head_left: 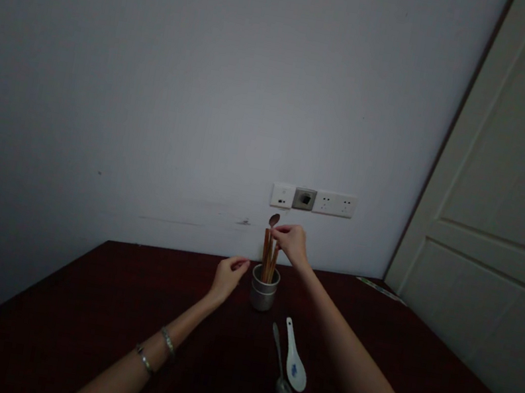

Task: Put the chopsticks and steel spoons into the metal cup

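A small metal cup stands on the dark red table near the wall, with several wooden chopsticks upright in it. My right hand pinches the handle of a small spoon above the cup, its bowl pointing up. My left hand hovers just left of the cup with curled fingers, holding nothing I can make out. Two bracelets sit on my left wrist.
A white ceramic spoon with a blue mark and a metal spoon lie on the table in front of the cup. Wall sockets are above the cup. A pale door stands at the right.
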